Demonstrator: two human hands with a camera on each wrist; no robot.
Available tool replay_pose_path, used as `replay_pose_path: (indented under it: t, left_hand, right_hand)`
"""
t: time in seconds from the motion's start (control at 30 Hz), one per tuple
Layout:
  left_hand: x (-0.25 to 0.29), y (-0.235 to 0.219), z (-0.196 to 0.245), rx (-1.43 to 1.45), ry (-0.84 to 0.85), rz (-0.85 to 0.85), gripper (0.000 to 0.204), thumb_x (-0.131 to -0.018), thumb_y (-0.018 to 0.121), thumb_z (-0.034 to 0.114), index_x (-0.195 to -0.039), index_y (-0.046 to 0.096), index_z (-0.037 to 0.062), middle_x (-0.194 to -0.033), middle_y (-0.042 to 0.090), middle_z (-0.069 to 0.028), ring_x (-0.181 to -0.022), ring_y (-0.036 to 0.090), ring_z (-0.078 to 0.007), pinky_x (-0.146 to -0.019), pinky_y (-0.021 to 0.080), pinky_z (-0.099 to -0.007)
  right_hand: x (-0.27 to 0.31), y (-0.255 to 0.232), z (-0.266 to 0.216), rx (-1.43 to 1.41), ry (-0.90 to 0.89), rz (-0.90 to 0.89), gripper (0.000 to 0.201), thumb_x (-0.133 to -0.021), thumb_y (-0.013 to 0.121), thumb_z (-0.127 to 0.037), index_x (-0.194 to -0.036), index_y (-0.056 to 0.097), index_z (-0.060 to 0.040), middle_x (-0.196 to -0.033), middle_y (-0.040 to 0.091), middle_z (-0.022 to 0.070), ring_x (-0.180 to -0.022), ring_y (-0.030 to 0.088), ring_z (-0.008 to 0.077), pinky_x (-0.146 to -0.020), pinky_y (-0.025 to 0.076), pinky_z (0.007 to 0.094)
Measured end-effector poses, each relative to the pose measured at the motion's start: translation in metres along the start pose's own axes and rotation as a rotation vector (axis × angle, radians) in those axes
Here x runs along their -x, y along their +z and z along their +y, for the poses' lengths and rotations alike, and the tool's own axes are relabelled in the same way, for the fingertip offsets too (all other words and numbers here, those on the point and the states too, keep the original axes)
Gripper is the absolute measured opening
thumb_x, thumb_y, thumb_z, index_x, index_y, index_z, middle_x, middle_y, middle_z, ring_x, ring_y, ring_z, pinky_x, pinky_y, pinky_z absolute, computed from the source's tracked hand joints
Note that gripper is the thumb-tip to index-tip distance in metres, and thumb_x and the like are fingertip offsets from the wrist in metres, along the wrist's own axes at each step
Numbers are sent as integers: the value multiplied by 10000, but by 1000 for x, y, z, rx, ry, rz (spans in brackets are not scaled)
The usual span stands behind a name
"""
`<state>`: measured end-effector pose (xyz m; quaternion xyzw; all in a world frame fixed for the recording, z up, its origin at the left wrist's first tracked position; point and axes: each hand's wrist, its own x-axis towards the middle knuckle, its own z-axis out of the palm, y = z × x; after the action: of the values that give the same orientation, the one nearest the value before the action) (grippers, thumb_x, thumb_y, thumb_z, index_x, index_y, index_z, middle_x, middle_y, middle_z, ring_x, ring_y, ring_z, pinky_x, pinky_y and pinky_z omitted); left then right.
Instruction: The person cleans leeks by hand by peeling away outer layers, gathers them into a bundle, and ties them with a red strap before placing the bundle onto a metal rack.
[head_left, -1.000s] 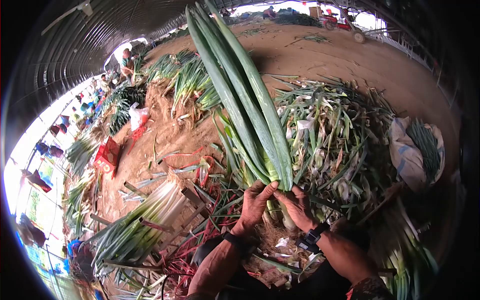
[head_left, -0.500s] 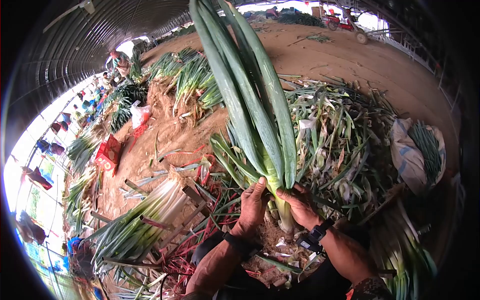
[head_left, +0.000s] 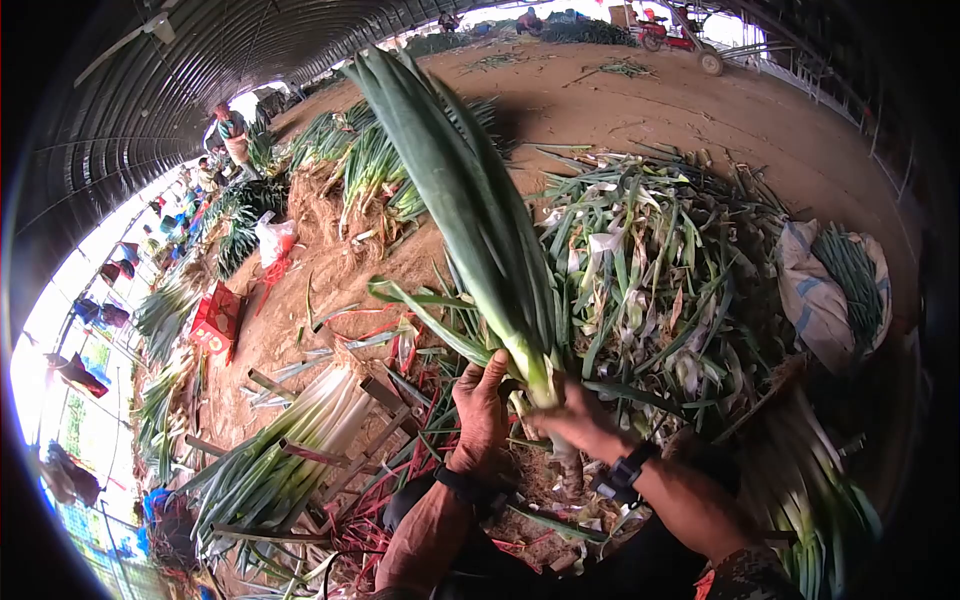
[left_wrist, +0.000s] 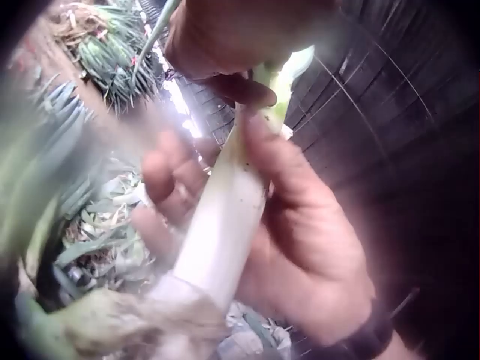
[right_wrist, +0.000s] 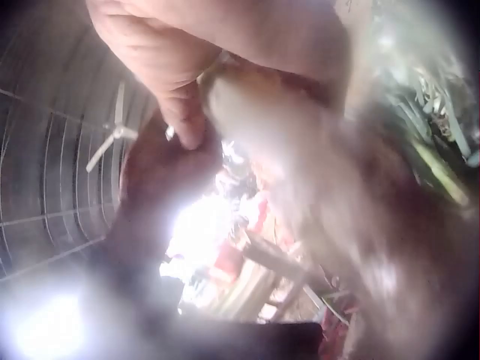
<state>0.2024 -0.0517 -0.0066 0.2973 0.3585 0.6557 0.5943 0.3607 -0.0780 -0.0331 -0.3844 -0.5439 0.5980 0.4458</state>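
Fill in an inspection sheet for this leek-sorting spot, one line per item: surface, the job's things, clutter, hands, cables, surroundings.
Surface: bare dirt floor, no table seen.
Job's things: one large leek, held upright, green leaves up, white stalk and roots down.
Clutter: heap of trimmed leaves behind the hands; red straps on the ground; stacked leeks in a wooden rack; red box; white sack.
Hands: left hand grips the stalk; right hand is blurred, against the stalk lower down.
Cables: nothing seen.
Surroundings: arched tunnel roof; people far off; red vehicle.
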Motion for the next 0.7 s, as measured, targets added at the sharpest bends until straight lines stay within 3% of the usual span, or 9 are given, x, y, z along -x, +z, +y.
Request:
replay_pose_path:
  t: [0.03,0.1,0.2,0.3,0.37,0.43,0.57,0.6,0.7]
  left_hand:
    - [-2,2,2,-19,34,21,233,-949,687,211,-1032,655,-4,-925,688,-53,-753,647,-128,-642,532,-265]
    - [-4,8,7,-14,30,17,262,-965,665,238,-1053,650,-8,-878,651,-17,-713,599,-108,-638,499,-261]
    - [-7,2,15,-4,-78,32,294,-977,640,230,-1061,649,-51,-952,685,-66,-785,647,-139,-716,532,-286]
    - [-22,-19,-5,-283,-226,-31,294,-998,596,240,-1018,664,-45,-943,689,-70,-792,634,-116,-706,509,-268]
    - [-21,-24,-10,-516,-54,-213,343,-978,621,289,-926,691,-43,-803,675,-39,-670,602,-109,-612,478,-264]
    - [-27,-31,-4,-395,-350,-227,379,-960,645,329,-885,703,-38,-719,656,-25,-593,578,-112,-562,466,-275]
    - [-34,-36,17,-1155,-142,-147,461,-912,694,451,-739,682,24,-593,584,-5,-498,498,-84,-490,391,-248]
    - [-28,-28,30,-871,-89,-78,491,-887,707,505,-707,679,48,-553,551,20,-465,486,-98,-485,401,-261]
    - [-21,-9,51,-131,29,-182,496,-894,713,471,-1093,654,21,-910,659,-27,-828,624,-128,-717,496,-296]
  right_hand:
    - [3,1,33,110,99,-2,539,-842,783,-158,-1302,527,-43,-1094,633,58,-849,621,115,-766,546,302]
    - [8,17,-5,254,-34,180,415,-850,773,-186,-1198,605,-35,-939,635,16,-800,584,86,-672,506,269]
    - [4,16,-24,65,89,208,290,-892,744,-253,-1044,627,-35,-706,577,-18,-586,522,63,-503,434,254]
    - [4,16,-24,86,69,169,295,-894,746,-244,-1065,620,-40,-711,577,-25,-582,522,58,-476,407,243]
    - [7,20,-19,-54,87,128,314,-892,751,-247,-1083,613,-38,-728,582,-21,-593,524,53,-483,410,240]
    - [10,19,-17,-118,108,105,327,-890,755,-248,-1097,609,-40,-750,587,-18,-616,530,51,-506,420,237]
    - [15,15,-23,30,18,121,320,-921,720,-294,-1101,618,-49,-808,610,-15,-720,557,74,-645,467,256]
    - [16,13,-22,102,-12,134,327,-931,706,-307,-1111,621,-48,-821,621,-11,-735,564,83,-670,475,265]
    - [17,10,-12,257,-61,143,390,-957,653,-353,-1178,627,-33,-910,690,70,-817,636,141,-742,505,320]
